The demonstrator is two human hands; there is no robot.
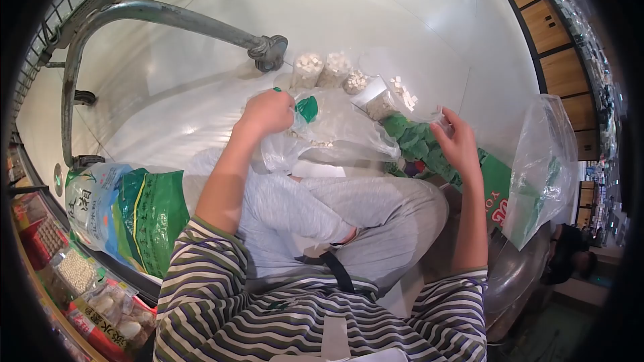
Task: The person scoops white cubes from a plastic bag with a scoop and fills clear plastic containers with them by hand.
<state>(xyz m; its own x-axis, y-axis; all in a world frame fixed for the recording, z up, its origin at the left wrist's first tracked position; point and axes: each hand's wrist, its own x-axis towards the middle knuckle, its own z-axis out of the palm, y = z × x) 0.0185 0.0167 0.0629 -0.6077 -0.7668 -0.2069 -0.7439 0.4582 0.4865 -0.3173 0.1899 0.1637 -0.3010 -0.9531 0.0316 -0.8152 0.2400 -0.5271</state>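
Note:
My left hand [270, 112] is closed on the gathered edge of a clear plastic bag [342, 117], which spreads over the floor in front of my crossed legs. A green patch [306, 108] shows beside its fingers. My right hand [456, 139] has its thumb and fingers curled round a small see-through thing at the fingertips, too faint to name. Between the hands lies a tipped clear container [381, 106] with pale pieces inside. Several white cubes [404, 94] show at its far side. Upright clear tubs of white pieces [308, 70] stand behind the bag.
A metal cart frame [168, 13] with a caster wheel [270, 52] stands ahead to the left. Beside my left knee is a green and white printed sack [127, 214]. Shelf goods [77, 271] line the left edge. Green packaging [493, 181] and a large clear bag [543, 167] are at right.

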